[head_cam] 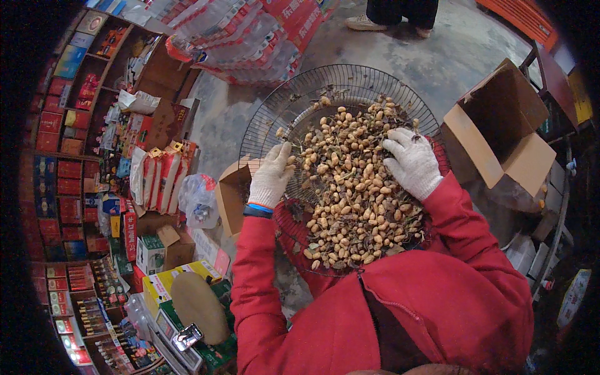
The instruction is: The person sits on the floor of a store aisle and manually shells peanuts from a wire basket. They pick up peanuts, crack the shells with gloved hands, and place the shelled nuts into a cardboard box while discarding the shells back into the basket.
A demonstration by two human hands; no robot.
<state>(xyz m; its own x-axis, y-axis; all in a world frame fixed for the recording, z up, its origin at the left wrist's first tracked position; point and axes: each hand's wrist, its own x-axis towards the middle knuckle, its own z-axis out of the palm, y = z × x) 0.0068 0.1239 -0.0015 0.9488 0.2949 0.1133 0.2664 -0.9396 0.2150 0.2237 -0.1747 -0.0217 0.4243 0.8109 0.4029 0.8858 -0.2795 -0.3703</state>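
Observation:
A shallow round wire basket [266, 119] rests over my lap. Unshelled peanuts [349, 187], mixed with dry leaves and stems, cover much of it. My left hand [273, 174], in a white knit glove, is at the basket's left side. A few peanuts lie right by its fingers; whether they are gripped is unclear. In a matching glove, my right hand [412, 159] lies on the right edge of the pile, palm down and fingers apart. Its fingertips touch the peanuts and leaf bits, and the palm side is hidden.
Opened cardboard boxes stand right [501, 126] and left [234, 197] of the basket. Shrink-wrapped bottles [234, 42] are stacked ahead. Shelves of packaged goods [61, 187] line the left, near a phone [187, 336] and a round stool-like pad [199, 307]. A person's shoes [368, 22] show on the concrete floor.

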